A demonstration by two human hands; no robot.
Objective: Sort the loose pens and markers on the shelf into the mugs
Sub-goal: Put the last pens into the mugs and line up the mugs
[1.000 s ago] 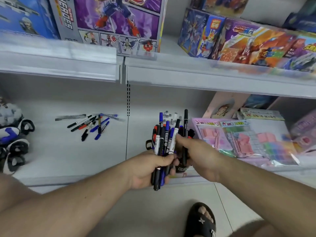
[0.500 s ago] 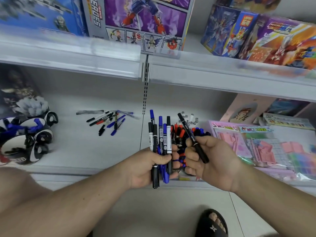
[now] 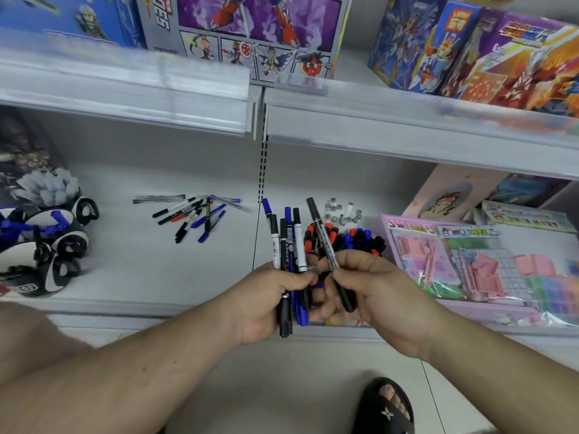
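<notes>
Black marker (image 3: 329, 252) pinched in right hand (image 3: 376, 296); left hand (image 3: 266, 302) fists bundle (image 3: 288, 242).

The left hand (image 3: 269, 300) grips a bundle of markers (image 3: 286, 242), upright, tips pointing at the shelf's (image 3: 131, 270) back. The right hand (image 3: 372, 292) pinches one black marker (image 3: 326, 245), tilted left, just beside the bundle. Behind the hands stand more markers, packed together (image 3: 347, 238). Loose pens (image 3: 191, 214) lie toward the shelf's back; mugs (image 3: 47, 242) crowd its left edge.
</notes>
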